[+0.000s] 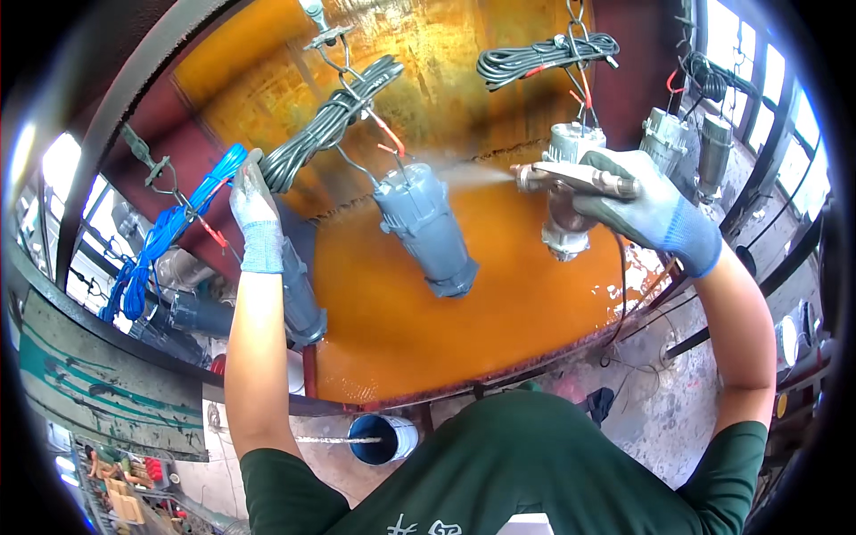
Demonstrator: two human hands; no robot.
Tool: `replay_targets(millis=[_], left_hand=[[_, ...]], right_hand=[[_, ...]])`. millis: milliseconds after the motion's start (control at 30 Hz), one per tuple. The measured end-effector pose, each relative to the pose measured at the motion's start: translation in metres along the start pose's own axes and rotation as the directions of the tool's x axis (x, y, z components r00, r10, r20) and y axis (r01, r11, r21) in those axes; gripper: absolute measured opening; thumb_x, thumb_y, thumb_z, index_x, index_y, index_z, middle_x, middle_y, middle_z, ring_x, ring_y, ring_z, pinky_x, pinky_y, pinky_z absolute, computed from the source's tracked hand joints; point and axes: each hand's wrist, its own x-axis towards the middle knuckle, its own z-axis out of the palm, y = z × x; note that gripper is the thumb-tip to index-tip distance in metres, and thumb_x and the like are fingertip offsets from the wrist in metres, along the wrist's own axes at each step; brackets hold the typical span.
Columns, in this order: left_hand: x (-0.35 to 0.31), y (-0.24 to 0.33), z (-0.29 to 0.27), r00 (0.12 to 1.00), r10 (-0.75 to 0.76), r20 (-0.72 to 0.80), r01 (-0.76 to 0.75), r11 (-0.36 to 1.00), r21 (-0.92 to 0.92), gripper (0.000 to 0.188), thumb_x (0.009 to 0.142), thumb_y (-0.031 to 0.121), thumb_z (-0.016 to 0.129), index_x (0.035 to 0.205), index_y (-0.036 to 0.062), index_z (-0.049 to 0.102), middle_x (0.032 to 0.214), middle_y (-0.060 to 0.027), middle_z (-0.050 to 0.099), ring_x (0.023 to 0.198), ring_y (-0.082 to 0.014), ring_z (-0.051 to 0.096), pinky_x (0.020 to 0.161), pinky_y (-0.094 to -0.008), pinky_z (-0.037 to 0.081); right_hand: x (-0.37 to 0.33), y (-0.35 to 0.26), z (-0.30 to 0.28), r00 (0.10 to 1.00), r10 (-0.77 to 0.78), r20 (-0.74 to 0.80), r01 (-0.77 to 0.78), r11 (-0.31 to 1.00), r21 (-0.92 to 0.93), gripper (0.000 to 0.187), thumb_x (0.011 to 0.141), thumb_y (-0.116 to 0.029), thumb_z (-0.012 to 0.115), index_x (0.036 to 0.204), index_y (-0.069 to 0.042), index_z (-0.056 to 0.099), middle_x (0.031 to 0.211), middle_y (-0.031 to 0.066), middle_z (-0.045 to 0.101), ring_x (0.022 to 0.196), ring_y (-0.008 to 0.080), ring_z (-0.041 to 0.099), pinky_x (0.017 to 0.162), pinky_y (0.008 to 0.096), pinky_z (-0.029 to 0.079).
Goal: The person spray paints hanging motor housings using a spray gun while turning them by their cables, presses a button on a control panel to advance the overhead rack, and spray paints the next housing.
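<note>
My right hand, in a grey and blue knit glove, grips a metal spray gun. A pale mist leaves its nozzle leftward, toward a grey-painted cylindrical motor or pump housing that hangs tilted from a chain. Above that housing, a coiled black cable is tied to the chain. Also gloved, my left hand is raised at the coil's lower left end, its fingers closed against the cable; part of the grip is hidden. A bare-metal housing hangs behind the spray gun, partly covered by it.
An orange-stained booth surrounds the hanging parts. At left hang a blue cable bundle and another grey housing. More unpainted housings hang at right. A blue-lined bucket stands below. A hose trails under the gun.
</note>
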Motion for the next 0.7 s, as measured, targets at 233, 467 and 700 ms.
replay_targets(millis=[233, 467, 700], left_hand=[[-0.031, -0.011, 0.006, 0.982, -0.174, 0.077, 0.190, 0.926, -0.327, 0.062, 0.116, 0.029, 0.052, 0.166, -0.0008, 0.032, 0.172, -0.0131, 0.035, 0.157, -0.0230, 0.036, 0.133, -0.0397, 0.025], [-0.199, -0.059, 0.000, 0.943, -0.314, 0.114, 0.332, 0.845, -0.420, 0.068, 0.111, 0.016, 0.054, 0.170, 0.0019, 0.023, 0.168, -0.0186, 0.037, 0.150, -0.0316, 0.043, 0.125, -0.0435, 0.036], [-0.599, -0.136, -0.067, 0.498, -0.852, 0.163, 0.832, 0.523, 0.187, 0.021, 0.108, 0.018, 0.060, 0.112, 0.0014, 0.071, 0.105, -0.0124, 0.075, 0.091, -0.0271, 0.071, 0.081, -0.0414, 0.056]], right_hand=[[0.006, -0.029, -0.019, 0.990, 0.087, 0.110, -0.070, 0.986, -0.148, 0.023, 0.092, -0.018, 0.077, 0.101, 0.000, 0.065, 0.079, 0.0130, 0.067, 0.075, 0.0263, 0.068, 0.072, 0.0396, 0.056], [0.007, -0.028, -0.020, 0.985, -0.014, 0.171, 0.046, 0.983, -0.180, 0.019, 0.094, -0.018, 0.075, 0.096, -0.002, 0.065, 0.083, 0.0105, 0.069, 0.075, 0.0255, 0.069, 0.072, 0.0396, 0.056], [0.017, 0.005, -0.012, 0.998, 0.048, 0.049, -0.050, 0.998, 0.040, 0.018, 0.095, -0.017, 0.071, 0.102, -0.001, 0.067, 0.078, 0.0113, 0.067, 0.074, 0.0238, 0.068, 0.073, 0.0392, 0.055]])
